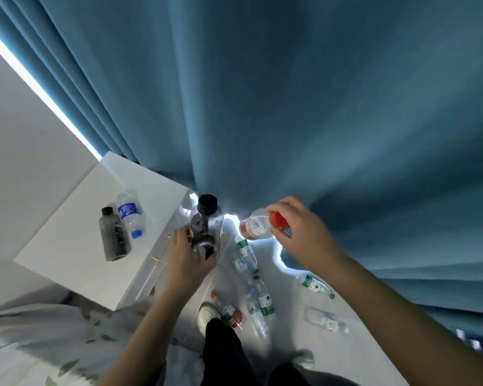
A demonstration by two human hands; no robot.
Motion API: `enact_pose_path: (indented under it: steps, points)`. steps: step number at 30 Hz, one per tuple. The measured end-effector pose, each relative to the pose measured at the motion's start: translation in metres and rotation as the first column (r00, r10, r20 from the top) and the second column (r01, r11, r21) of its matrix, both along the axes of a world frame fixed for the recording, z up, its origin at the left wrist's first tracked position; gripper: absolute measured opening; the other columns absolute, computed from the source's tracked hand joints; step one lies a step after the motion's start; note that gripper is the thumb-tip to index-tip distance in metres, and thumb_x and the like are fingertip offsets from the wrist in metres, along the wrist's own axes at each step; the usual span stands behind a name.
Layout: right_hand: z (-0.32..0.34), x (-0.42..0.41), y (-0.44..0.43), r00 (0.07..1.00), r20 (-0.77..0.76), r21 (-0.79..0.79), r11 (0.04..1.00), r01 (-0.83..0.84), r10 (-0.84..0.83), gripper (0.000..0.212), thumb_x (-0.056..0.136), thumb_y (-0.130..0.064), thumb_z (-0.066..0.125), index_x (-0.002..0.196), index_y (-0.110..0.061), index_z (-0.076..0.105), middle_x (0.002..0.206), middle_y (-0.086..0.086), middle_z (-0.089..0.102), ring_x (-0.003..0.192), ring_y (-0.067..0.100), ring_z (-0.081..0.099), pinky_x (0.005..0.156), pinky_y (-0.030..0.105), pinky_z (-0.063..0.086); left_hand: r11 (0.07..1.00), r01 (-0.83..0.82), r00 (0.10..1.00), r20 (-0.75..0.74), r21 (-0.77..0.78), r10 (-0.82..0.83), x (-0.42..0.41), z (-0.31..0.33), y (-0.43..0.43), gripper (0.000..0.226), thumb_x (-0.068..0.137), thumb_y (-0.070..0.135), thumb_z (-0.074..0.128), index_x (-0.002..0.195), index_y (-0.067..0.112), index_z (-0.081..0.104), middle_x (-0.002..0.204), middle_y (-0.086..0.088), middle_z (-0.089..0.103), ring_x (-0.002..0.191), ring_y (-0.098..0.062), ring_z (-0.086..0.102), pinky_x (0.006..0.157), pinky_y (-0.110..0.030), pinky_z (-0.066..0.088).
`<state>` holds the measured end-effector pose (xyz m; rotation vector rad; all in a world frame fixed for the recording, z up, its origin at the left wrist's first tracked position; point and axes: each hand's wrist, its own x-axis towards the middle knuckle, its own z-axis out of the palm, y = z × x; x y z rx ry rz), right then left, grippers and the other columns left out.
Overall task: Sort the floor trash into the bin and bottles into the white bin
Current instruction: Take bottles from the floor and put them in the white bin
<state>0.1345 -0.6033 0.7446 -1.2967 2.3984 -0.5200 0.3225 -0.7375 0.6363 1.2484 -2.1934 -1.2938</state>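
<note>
Your left hand (pixel 190 257) curls round the clear plastic bottle with black cap (pixel 207 215), your right hand (pixel 301 235) pinches the clear red-capped bottle (pixel 255 227) by its neck, both above scattered floor bottles (pixel 246 254); grip firmly, carry to the unseen white bin.

My left hand (pixel 188 257): bare forearm reaching forward, fingers curled round a black-capped bottle (pixel 208 215). My right hand (pixel 301 235): bare forearm stretched in from the right, fingers and thumb pinching a red-capped bottle (pixel 255 227) at its cap. Hands apart.
</note>
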Motion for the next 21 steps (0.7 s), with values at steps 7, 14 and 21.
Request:
enact_pose_path:
  steps: [7, 14, 21]
  points:
    - [0.043, -0.025, 0.179, 0.960, 0.015, -0.088, 0.956, 0.281, -0.280, 0.034, 0.084, -0.018, 0.069, 0.116, -0.022, 0.061, 0.117, -0.007, 0.056, 0.096, 0.016, 0.061, 0.086, 0.030, 0.050, 0.949, 0.306, 0.949, -0.054, -0.073, -0.310, -0.090, 0.064, 0.129, 0.054, 0.066, 0.013, 0.083, 0.107, 0.012, 0.047, 0.101, -0.001, 0.045, 0.089, -0.018, 0.047, 0.074, -0.025, 0.036]
    - [0.068, -0.034, 0.415, 0.839, -0.006, -0.163, 0.829, 0.536, -0.544, 0.034, 0.080, -0.015, 0.071, 0.113, -0.022, 0.063, 0.110, -0.005, 0.060, 0.090, 0.019, 0.063, 0.081, 0.033, 0.051, 0.885, 0.465, 0.874, -0.148, -0.018, -0.463, -0.146, 0.087, 0.335, 0.056, 0.063, 0.021, 0.085, 0.102, 0.023, 0.045, 0.102, -0.002, 0.053, 0.091, -0.018, 0.057, 0.077, -0.034, 0.047]
    - [0.080, -0.015, 0.577, 0.618, -0.070, -0.145, 0.621, 0.771, -0.783, 0.037, 0.078, -0.014, 0.074, 0.113, -0.019, 0.062, 0.104, -0.001, 0.059, 0.082, 0.017, 0.058, 0.079, 0.033, 0.050, 0.694, 0.720, 0.683, -0.161, -0.015, -0.713, -0.185, 0.088, 0.467, 0.063, 0.063, 0.016, 0.085, 0.111, 0.022, 0.045, 0.109, -0.001, 0.052, 0.096, -0.015, 0.058, 0.080, -0.026, 0.046]
